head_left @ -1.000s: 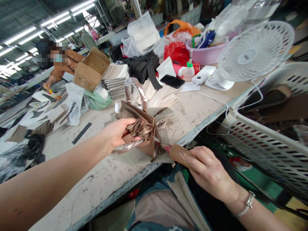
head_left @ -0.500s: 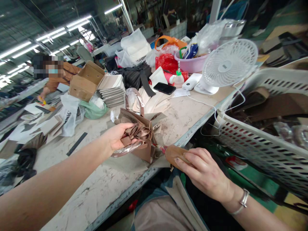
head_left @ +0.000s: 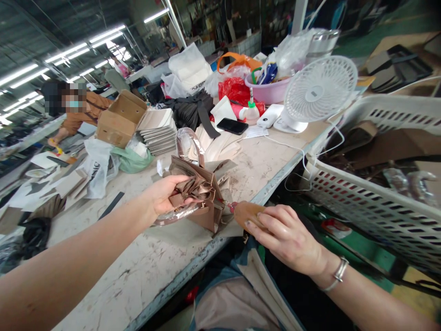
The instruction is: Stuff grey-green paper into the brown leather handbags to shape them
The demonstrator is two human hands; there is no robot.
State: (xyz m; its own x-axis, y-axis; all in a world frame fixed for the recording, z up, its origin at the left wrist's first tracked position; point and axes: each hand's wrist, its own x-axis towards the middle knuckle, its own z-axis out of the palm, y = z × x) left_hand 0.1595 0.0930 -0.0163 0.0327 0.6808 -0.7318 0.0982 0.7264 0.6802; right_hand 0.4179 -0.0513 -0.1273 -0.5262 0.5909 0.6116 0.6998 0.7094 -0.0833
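Observation:
A brown handbag (head_left: 204, 217) lies on its side near the table's front edge, its plastic-wrapped handles sticking out on two sides. My left hand (head_left: 168, 195) is closed on the bunched brown lining at the bag, thumb on top and fingers partly hidden below. My right hand (head_left: 287, 236) is wrapped round a squeeze bottle (head_left: 248, 215) of amber stuff, probably glue. The bottle's reddish nozzle points left, its tip at the bag's edge; whether it touches I cannot tell.
Beyond the bag lie a black phone (head_left: 232, 126), a white fan (head_left: 320, 89) and a stack of panels (head_left: 158, 131). A white plastic basket (head_left: 372, 195) stands on the right. Across the table a person in brown (head_left: 81, 110) leans over. A cardboard box (head_left: 120, 118) sits at back left.
The view has shifted slightly. Both hands keep their holds, and the bottle's nozzle stays at the bag's edge with hardly any movement.

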